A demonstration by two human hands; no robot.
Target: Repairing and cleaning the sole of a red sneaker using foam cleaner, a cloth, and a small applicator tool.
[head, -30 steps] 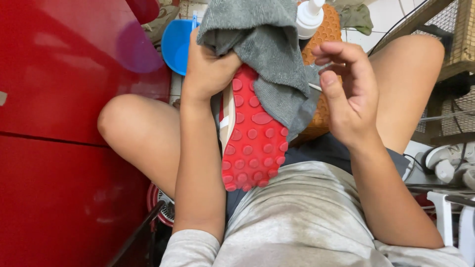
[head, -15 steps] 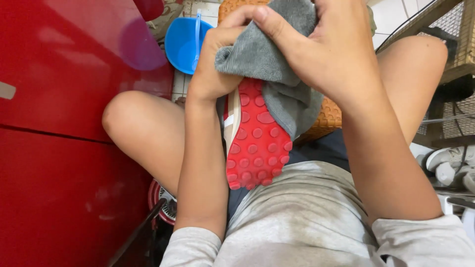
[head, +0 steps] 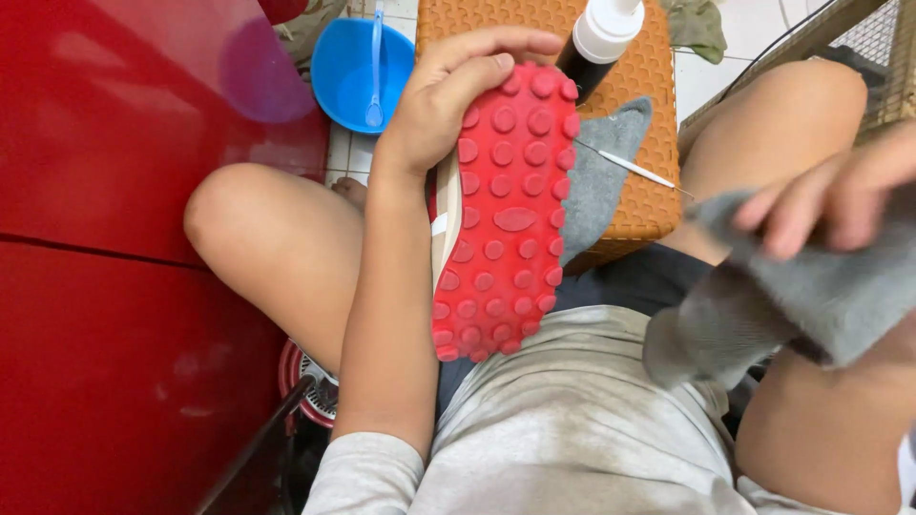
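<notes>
The left hand (head: 448, 105) grips a shoe (head: 506, 210) by its toe, the red studded sole facing up. At three o'clock the right hand (head: 840, 195), blurred, pinches a grey cloth (head: 792, 296). At twelve o'clock a white-capped bottle (head: 596, 48) stands on an orange stool (head: 649, 86); at eleven, a blue bowl (head: 348, 72).

The left hand (head: 448, 100) is raised in front of the body, forearm running straight up from the elbow, fingers curled over and closed in a grip. The right hand (head: 840, 195) is out to the right side, blurred, fingers pinched shut, wrist bent. Both bare knees are spread apart.
</notes>
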